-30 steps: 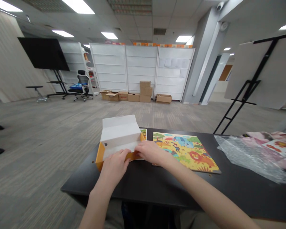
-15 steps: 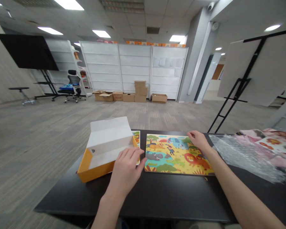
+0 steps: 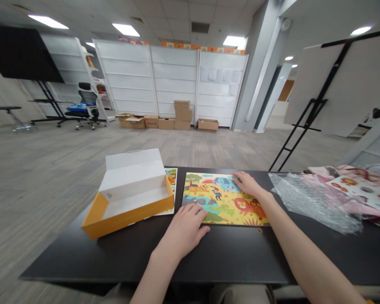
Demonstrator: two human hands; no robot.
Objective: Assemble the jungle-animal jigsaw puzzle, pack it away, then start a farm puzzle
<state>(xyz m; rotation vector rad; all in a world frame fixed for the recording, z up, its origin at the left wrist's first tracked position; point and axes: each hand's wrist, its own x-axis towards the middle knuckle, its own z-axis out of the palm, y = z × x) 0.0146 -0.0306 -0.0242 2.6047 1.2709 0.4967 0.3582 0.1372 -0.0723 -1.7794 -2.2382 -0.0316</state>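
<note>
A flat, colourful board [image 3: 220, 204] printed with cartoon safari animals lies on the black table. My left hand [image 3: 188, 226] rests over its near left corner, fingers stretched and thumb apart on the table side. Across the board's far right part lies my right hand [image 3: 247, 185], its fingers loosely spread on the picture near the elephant. The right forearm hides the board's right end. Left of the board sits an open yellow box [image 3: 129, 215] with a white inside and its lid raised. A printed sheet [image 3: 171, 185] with a similar picture is partly under the box.
Crumpled clear plastic wrap [image 3: 313, 202] lies on the right of the black table [image 3: 237, 257], beside pink fabric [image 3: 348, 200] and a sheet of round animal pictures [image 3: 364, 190]. A whiteboard stand [image 3: 316, 103] rises behind the table's right side. Cardboard boxes [image 3: 183, 116] line the far shelving.
My left hand has moved from the gap beside the box onto the board's near left corner. My right hand has slid slightly left along the board's far side. The camera view has shifted.
</note>
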